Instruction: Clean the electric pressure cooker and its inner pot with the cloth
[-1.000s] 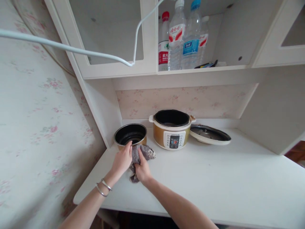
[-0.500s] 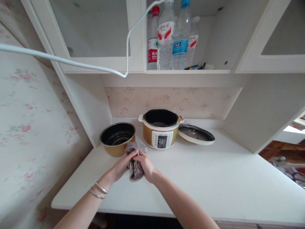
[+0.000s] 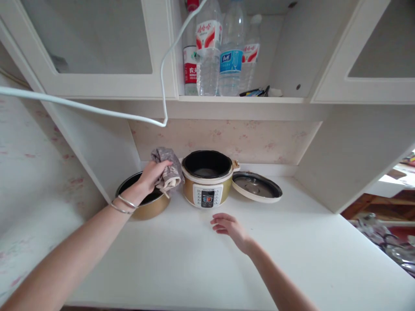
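Observation:
My left hand (image 3: 151, 173) is closed on a grey-brown cloth (image 3: 167, 167), held up above the gold inner pot (image 3: 146, 206) that stands at the left of the white counter (image 3: 227, 268). Two thin bangles ring that wrist. My right hand (image 3: 228, 226) hovers open over the counter, fingers spread, just in front of the gold electric cooker (image 3: 206, 178), which stands open without its lid. The cooker's lid (image 3: 257, 186) lies upside down to the cooker's right.
A shelf above holds several water bottles (image 3: 218, 47) and some pens. A white cable (image 3: 97, 110) hangs across the cabinet front. Cabinet side panels wall in the counter on both sides; floral wallpaper covers the left wall.
My left hand lifted the cloth from the counter front up over the inner pot. My right hand let go of the cloth and moved right, opening in front of the cooker.

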`<move>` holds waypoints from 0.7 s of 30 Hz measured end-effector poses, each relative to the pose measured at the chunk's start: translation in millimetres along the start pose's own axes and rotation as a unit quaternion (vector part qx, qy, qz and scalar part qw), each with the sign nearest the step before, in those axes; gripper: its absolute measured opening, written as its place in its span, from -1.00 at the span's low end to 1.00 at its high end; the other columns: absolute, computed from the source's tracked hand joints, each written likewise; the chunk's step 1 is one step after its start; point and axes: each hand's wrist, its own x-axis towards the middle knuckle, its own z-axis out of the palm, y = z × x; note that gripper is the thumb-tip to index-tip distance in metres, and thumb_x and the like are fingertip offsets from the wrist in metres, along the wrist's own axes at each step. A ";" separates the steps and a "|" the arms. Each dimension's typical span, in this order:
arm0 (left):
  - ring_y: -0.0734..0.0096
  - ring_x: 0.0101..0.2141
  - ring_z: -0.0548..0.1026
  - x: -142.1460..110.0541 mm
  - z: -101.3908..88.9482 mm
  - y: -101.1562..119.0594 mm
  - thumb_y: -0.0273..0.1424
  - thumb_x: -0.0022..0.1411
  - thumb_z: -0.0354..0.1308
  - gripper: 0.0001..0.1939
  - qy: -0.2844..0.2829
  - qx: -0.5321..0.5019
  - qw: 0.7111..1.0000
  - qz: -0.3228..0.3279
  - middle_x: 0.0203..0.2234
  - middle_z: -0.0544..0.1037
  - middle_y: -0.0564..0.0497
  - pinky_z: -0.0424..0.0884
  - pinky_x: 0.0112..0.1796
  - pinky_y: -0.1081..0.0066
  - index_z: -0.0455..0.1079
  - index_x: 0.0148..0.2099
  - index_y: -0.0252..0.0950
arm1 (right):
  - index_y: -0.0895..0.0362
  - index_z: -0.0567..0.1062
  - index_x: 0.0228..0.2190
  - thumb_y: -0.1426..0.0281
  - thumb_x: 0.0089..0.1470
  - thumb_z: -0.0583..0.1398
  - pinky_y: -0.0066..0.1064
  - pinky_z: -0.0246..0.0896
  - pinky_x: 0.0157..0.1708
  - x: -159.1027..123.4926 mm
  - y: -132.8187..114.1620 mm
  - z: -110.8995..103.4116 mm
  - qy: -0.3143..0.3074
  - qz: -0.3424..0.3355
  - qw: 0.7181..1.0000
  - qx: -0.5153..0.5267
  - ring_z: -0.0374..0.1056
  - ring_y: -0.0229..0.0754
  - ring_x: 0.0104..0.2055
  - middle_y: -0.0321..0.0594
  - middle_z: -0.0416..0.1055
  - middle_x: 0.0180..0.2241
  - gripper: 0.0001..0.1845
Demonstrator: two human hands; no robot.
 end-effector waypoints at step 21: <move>0.06 -0.53 0.47 127.4 160.0 -1.0 -0.52 -0.28 0.23 -0.89 -0.367 0.246 0.897 -0.032 -0.68 0.45 -0.05 0.38 -0.48 0.19 0.44 -0.55 -0.26 | 0.09 0.50 -0.30 0.37 0.12 -0.04 -0.39 0.20 -0.24 -2.3 53.1 -72.6 0.247 -0.143 0.873 -0.396 0.38 -0.14 -0.27 -0.17 0.49 -0.31 -0.68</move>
